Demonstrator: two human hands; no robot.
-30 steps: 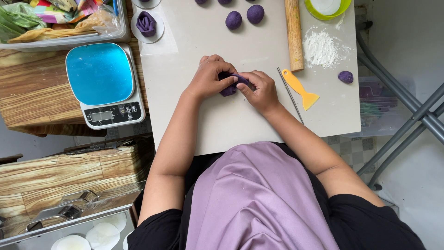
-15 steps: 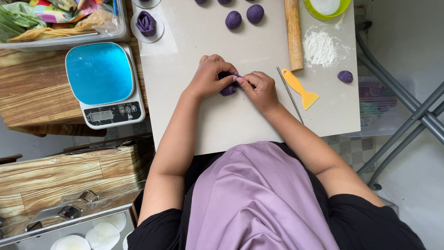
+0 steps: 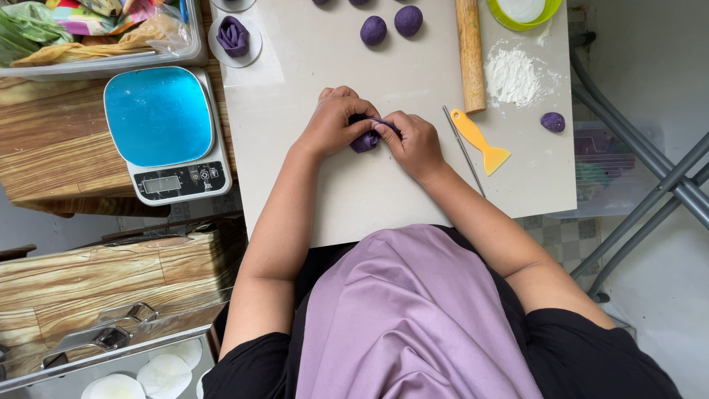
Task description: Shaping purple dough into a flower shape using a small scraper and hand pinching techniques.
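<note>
Both my hands meet over the middle of a pale work board (image 3: 354,199). My left hand (image 3: 334,122) and my right hand (image 3: 413,142) pinch the same small piece of purple dough (image 3: 365,141), folding its edge between the fingertips. Most of that piece is hidden under my fingers. Two round purple dough balls (image 3: 390,26) lie farther back on the board. A shaped purple dough flower (image 3: 235,35) rests on a small round white paper at the board's far left corner.
A wooden rolling pin (image 3: 470,53), a thin metal stick (image 3: 463,148) and a yellow scraper (image 3: 480,140) lie right of my hands. A flour heap (image 3: 511,74) and a small dough lump (image 3: 552,122) sit beyond. A blue-topped scale (image 3: 162,133) stands left.
My fingers have shifted slightly along the dough's edge while pinching it. The hands stay in the same place on the board.
</note>
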